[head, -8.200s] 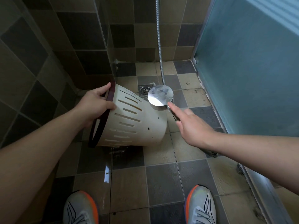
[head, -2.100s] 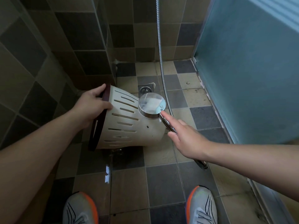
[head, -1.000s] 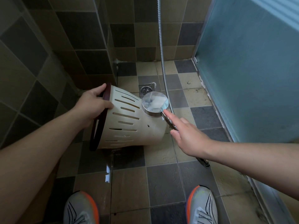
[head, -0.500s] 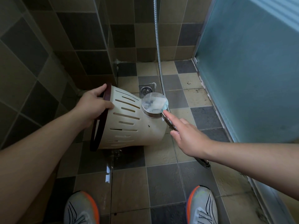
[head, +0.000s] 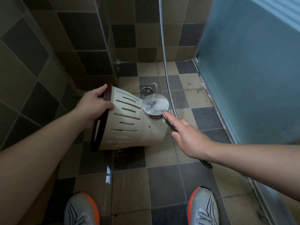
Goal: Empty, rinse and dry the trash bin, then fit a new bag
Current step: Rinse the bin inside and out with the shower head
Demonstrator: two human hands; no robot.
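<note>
The cream slotted trash bin with a dark brown rim lies tipped on its side over the wet tiled floor, its mouth facing left. My left hand grips the rim at the top, thumb across the slotted wall. My right hand holds the chrome handle of the shower head, index finger stretched along it. The round head sits right above the bin's base end, face down towards the bin.
A metal shower hose hangs from above and curves down behind my right hand. A floor drain lies just beyond the bin. Tiled walls close the left and back; a frosted blue glass panel stands on the right. My shoes are below.
The shower head has shifted slightly over the bin's base end, and the hose has swung a little. My left hand and the bin have stayed put.
</note>
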